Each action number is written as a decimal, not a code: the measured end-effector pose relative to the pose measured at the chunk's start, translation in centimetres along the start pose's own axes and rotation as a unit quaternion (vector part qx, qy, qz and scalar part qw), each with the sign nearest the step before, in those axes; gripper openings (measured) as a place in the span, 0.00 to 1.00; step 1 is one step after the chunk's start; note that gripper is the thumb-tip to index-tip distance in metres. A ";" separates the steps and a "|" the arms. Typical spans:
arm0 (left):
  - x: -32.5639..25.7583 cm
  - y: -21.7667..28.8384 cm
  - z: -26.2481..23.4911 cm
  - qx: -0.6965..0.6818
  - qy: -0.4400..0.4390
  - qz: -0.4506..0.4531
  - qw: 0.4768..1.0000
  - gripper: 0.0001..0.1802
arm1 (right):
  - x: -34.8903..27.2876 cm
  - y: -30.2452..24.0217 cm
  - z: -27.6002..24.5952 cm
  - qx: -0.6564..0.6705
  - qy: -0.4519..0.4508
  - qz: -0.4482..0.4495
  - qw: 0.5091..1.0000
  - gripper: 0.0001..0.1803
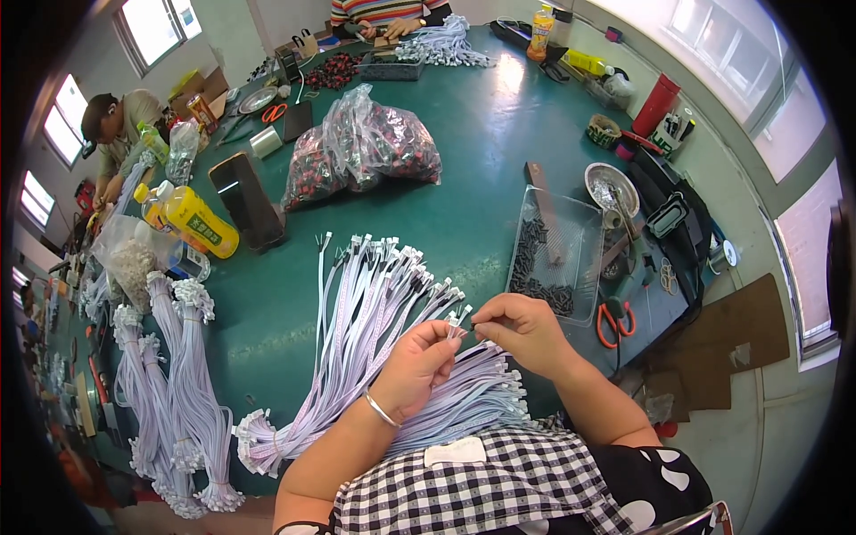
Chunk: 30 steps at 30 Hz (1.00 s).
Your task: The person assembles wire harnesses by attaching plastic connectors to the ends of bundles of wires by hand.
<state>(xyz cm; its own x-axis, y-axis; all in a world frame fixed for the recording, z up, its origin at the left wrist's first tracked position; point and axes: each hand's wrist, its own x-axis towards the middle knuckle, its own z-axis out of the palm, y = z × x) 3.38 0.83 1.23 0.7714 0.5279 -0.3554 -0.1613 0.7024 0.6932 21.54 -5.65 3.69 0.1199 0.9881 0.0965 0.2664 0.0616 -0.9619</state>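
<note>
The left hand point(417, 364) pinches white cable ends point(456, 326) above the worktop point(267, 357); the right hand point(528, 334) pinches something small and dark beside them. Work looks partway: some cables in the spread bundle point(352, 357) show black near their ends; many black pieces point(532, 254) lie unused in the clear tray point(584, 254).

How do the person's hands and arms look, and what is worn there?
The left hand and right hand wear no gloves. A smooth silver-coloured bangle circles the left wrist; the right wrist shows none. Both forearms are without sleeves.
</note>
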 end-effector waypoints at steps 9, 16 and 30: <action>-0.1 0.0 0.3 0.015 0.015 0.003 1.000 0.04 | 0.2 -0.4 0.2 -0.075 -0.005 -0.070 0.995 0.06; 0.1 -0.4 0.3 0.043 0.022 0.036 0.998 0.04 | 0.4 -0.4 0.0 -0.133 -0.021 -0.122 0.983 0.07; -0.1 0.8 0.0 0.084 -0.027 0.032 0.996 0.16 | 0.1 -0.4 -0.4 -0.120 -0.089 -0.064 0.987 0.08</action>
<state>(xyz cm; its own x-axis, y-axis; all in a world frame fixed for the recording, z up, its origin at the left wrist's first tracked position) 3.14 1.34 1.83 0.7955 0.5395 -0.2760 -0.1091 0.5756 0.8104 21.86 -5.62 4.20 -0.0930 0.9850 0.1456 0.4900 0.1726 -0.8544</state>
